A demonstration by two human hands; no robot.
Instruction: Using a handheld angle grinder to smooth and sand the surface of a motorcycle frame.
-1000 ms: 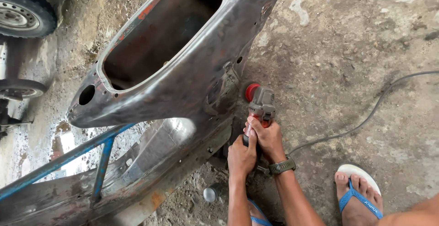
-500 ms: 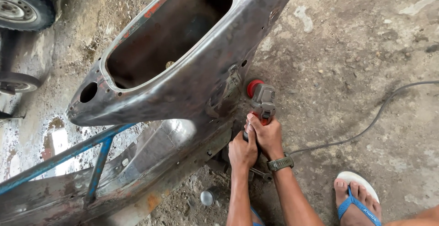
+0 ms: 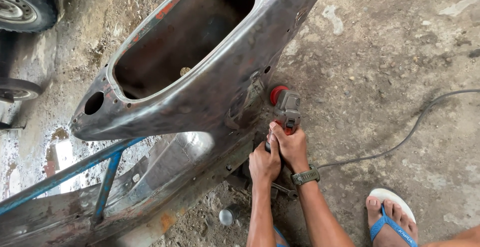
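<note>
I'm gripping the grinder (image 3: 286, 108) with both hands, right hand (image 3: 291, 146) clenched round its body, left hand (image 3: 264, 163) clamped below, pressing it against the frame (image 3: 210, 97). It's probably heavy, stiff and jumpy.

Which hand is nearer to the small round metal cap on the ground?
Left. The left hand is just above the cap; the right hand sits farther up on the grinder.

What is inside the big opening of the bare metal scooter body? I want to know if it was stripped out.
Inside the scooter body only rusty, dark inner walls show, with one pale spot low down. The deeper end is in shadow.
</note>
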